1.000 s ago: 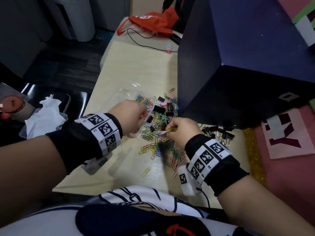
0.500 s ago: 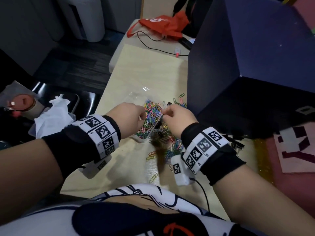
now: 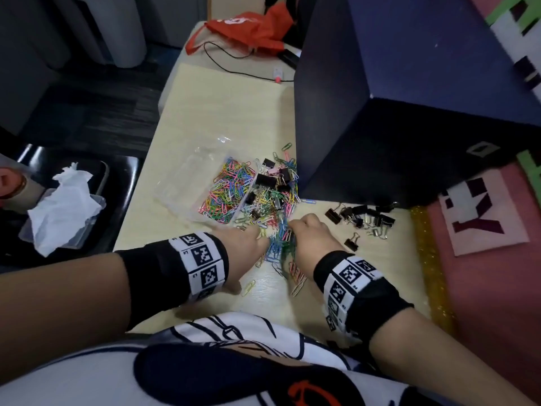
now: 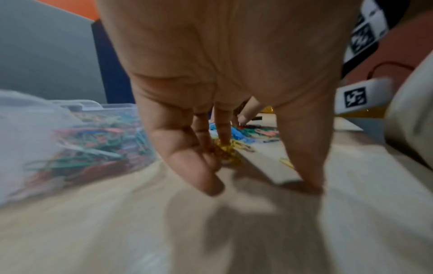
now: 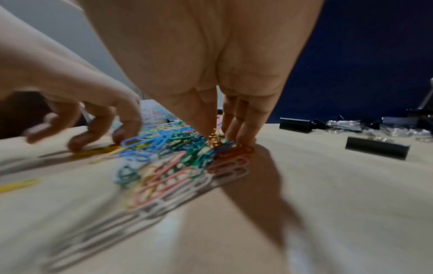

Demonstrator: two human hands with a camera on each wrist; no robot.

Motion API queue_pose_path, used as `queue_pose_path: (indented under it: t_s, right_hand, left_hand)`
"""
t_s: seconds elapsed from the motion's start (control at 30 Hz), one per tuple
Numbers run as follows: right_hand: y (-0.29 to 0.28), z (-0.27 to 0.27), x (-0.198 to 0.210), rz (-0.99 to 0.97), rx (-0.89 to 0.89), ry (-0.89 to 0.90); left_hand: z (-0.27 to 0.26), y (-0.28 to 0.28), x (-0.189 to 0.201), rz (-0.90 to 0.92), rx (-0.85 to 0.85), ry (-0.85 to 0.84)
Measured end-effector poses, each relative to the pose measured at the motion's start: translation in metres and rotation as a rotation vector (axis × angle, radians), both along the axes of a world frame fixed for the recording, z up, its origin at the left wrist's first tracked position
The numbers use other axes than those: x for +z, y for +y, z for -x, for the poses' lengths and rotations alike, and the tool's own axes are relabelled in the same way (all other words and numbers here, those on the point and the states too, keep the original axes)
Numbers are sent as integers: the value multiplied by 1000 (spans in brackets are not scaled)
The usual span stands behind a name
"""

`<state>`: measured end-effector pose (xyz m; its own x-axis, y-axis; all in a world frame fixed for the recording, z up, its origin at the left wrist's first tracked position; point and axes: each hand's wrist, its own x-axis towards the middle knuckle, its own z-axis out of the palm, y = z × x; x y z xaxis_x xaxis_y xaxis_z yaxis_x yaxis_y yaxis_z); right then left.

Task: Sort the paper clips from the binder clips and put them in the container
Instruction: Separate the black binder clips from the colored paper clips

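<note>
A clear plastic container (image 3: 181,183) lies on the pale table (image 3: 222,112), its right half full of coloured paper clips (image 3: 231,189). Right of it is a mixed heap of paper clips and black binder clips (image 3: 273,194). A separate group of binder clips (image 3: 363,218) lies further right. Both hands are at the heap's near end. My left hand (image 3: 248,238) has its fingertips (image 4: 222,137) down on yellow clips (image 4: 228,150), thumb apart on the table. My right hand (image 3: 307,230) pinches a bunch of coloured clips (image 5: 214,139) between thumb and fingers.
A large navy box (image 3: 380,112) stands just behind the heap and the binder clips. A red bag (image 3: 248,27) and a black cable (image 3: 234,57) lie at the table's far end. Left of the table is a tray with tissue (image 3: 64,206). Loose clips (image 3: 248,287) lie near me.
Both hands were up at the container half a second ago. They have drawn back towards me and come down on the near end of the clip heap.
</note>
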<state>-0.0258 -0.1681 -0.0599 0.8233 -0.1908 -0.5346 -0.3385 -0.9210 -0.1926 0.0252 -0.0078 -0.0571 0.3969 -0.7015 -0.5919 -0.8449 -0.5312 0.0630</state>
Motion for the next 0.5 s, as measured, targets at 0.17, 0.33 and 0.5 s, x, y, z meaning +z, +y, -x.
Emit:
queue_pose_path:
  t_s: [0.17,0.33,0.5]
  right_hand:
    - [-7,14,5,-15,-60,-7]
    - [-15,32,15,149,-122,245]
    - [-2,34,-5,-30,-255,96]
  left_hand:
    - [0,-17,-4,89,53,21]
    - [-2,-14,-7,96,67,73]
    - [4,-20,-11,126,147,48]
